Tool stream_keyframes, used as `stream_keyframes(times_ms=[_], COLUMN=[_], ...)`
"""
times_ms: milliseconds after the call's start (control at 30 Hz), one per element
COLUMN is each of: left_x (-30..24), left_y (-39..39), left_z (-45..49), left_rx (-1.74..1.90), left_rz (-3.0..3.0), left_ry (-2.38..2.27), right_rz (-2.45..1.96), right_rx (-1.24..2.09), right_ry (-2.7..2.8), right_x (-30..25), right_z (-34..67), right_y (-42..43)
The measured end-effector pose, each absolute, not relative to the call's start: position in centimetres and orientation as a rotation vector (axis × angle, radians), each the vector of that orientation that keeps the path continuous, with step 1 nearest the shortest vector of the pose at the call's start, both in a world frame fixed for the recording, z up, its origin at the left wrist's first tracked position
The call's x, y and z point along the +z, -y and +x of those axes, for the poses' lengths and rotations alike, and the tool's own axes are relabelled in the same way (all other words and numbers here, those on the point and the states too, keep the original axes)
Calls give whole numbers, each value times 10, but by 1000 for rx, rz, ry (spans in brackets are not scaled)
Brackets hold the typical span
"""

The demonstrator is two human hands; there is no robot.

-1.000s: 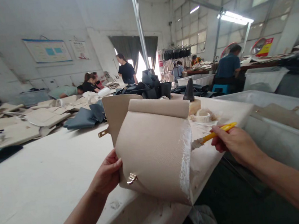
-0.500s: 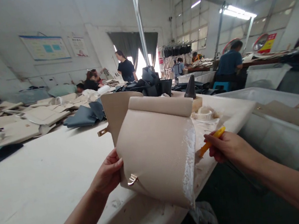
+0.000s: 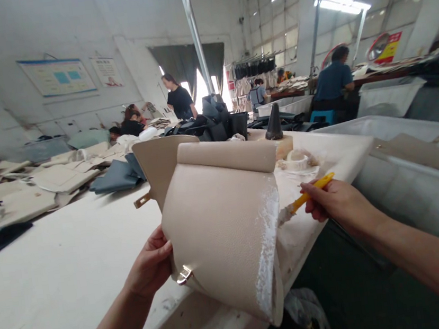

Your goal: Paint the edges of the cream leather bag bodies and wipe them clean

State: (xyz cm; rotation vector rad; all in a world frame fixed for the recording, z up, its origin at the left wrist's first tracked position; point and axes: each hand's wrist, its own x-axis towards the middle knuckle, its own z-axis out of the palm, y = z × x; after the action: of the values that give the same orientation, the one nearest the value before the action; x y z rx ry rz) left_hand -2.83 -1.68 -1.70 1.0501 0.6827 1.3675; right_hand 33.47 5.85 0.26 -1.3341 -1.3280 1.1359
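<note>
Over the near edge of the counter I see a beige leather bag, its front panel curving up toward the worker. The left hand pinches the panel's left edge between thumb and fingers, just above a gold clasp. The bag lies between the two hands. The right hand, well apart from the leather, grips a yellow-handled brush, whose tip is right by the white-smeared right edge; whether it touches, I can't tell.
</note>
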Motion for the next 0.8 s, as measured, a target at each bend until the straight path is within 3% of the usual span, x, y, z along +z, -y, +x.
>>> stream_keyframes(times_ms=[267, 800], left_x=[-19, -16], left_y=[14, 14], left_z=[-32, -25], left_rx=[1385, 1366], left_rz=[1043, 1072], left_ry=[-735, -752], right_rz=[-1463, -1342], right_rx=[1168, 1724], right_ry=[1394, 1044], right_x=[6, 6], right_z=[320, 333], right_y=[-62, -68])
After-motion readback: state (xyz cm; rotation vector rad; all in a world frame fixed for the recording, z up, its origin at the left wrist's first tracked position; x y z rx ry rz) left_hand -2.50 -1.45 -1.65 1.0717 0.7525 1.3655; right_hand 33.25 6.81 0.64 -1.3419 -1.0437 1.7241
